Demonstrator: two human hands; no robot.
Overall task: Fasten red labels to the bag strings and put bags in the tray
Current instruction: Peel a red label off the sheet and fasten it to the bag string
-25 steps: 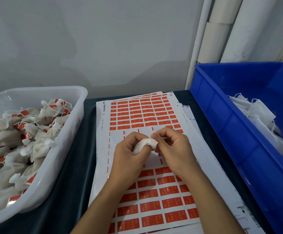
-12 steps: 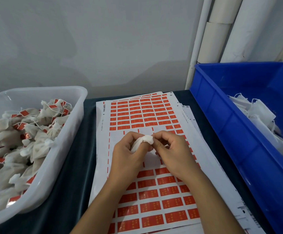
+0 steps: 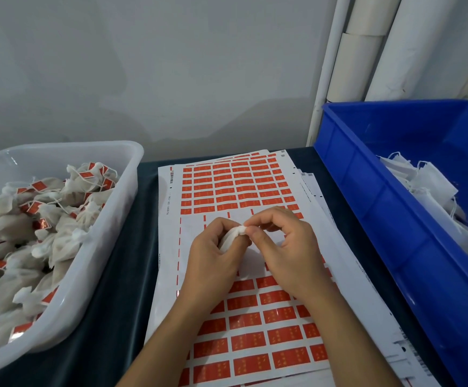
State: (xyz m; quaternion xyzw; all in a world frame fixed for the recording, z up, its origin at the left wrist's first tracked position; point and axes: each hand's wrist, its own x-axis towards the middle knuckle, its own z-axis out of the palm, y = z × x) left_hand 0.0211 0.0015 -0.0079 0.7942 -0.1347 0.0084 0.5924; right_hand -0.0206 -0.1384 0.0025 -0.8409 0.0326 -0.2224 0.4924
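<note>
1. Well to the left of my hands stands the white tray [image 3: 121,219], piled with filled bags [image 3: 17,227] that already carry red labels [image 3: 38,186]. Its near and left parts run out of view.
2. My left hand [image 3: 213,255] is curled around a small white bag [image 3: 232,237], the fingers wrapped over its body so that only the gathered top pokes out between thumb and forefinger. The forearm comes up from the bottom edge.
3. My right hand [image 3: 285,247] meets it from the other side, thumb and forefinger pinching at the bag's top, the other fingers loosely curled beneath. Both hands hover over the stripped middle band of the label sheet [image 3: 255,331], which lies on the table [image 3: 132,275].
4. Against a second ago, both hands have slid slightly toward me and left, and the bag is deeper in my left fist, showing less white. The tray, sheet and bin have not moved.
5. I cannot make out the string, or whether a label is between my right fingertips; that spot is too small and covered by fingers. The gold print on the labels is unreadable.
6. To the right of my hands is the blue bin [image 3: 380,219], holding unlabelled white bags [image 3: 433,185]; it is cut off by the right edge.
</note>
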